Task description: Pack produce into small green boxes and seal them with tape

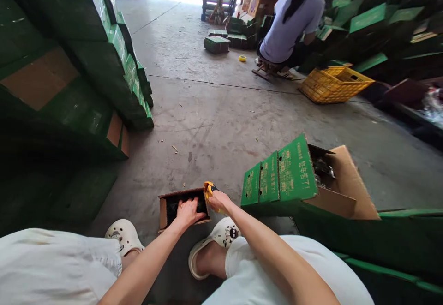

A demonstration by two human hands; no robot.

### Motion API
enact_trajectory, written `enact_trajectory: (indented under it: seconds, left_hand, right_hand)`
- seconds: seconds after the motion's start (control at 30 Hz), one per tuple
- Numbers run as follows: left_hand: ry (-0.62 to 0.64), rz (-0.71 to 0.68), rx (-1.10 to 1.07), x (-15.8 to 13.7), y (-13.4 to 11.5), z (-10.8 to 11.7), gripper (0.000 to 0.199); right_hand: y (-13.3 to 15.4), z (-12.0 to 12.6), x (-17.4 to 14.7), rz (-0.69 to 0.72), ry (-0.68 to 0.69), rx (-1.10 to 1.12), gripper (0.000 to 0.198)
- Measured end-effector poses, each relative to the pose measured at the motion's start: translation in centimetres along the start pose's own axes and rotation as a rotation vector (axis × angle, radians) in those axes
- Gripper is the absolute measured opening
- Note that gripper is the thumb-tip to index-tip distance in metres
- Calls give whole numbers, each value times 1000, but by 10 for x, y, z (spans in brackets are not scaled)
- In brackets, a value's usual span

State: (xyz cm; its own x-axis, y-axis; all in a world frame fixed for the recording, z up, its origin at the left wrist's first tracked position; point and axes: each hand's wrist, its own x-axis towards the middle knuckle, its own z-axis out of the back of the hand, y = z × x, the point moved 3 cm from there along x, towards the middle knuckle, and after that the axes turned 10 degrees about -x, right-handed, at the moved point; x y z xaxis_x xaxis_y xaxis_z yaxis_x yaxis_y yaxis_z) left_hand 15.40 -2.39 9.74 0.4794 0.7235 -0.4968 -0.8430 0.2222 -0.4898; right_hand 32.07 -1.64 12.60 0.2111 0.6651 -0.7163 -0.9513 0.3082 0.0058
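Note:
An open cardboard box (162, 214) stands on the floor between my feet, with dark contents inside that I cannot make out. My left hand (188, 212) reaches into it, fingers spread and resting on those contents. At the box's right end, my right hand (218, 200) is closed around a yellow-and-black tape dispenser (209, 188), which is right against the box's edge. My fingers hide part of the dispenser. To the right, a larger green carton (294, 171) sits with its brown flaps up and dark, shiny wrapped items inside.
Green cartons (93, 65) are stacked high on the left. More cartons (370, 236) stand at my right. Farther off, a person (290, 23) sits on a low stool near a yellow crate (335, 85), a yellow tape roll (242, 58) and flat green bundles (217, 44).

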Motion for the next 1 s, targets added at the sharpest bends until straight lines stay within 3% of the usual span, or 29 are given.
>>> enact_trajectory:
  seconds: [0.1,0.27,0.37,0.47,0.6,0.67,0.8,1.0]
  left_hand:
    - [-22,-52,-10,1,-4,3,54]
    - [-125,-275,-60,-6,-6,12,50]
    - [-197,-168,-240,-1,1,25,41]
    - [-180,-43,-402,9,9,46,32]
    - [-106,-53,-300,14,11,59,39]
    - [-75,-81,-161,13,8,51,48]
    - [126,-76,40,10,1,17,54]
    - [212,-137,69,12,5,0,61]
  right_hand:
    - [2,-1,1,7,27,3,21]
    - [0,-1,8,10,44,23,29]
    - [-1,-1,11,6,58,25,30]
    - [-1,-2,13,-5,65,27,33]
    - [0,-1,15,-11,78,33,32]
    - [1,-1,15,-10,90,33,28]
    - [3,-2,14,-22,129,21,29]
    - [5,-2,11,-35,156,14,36]
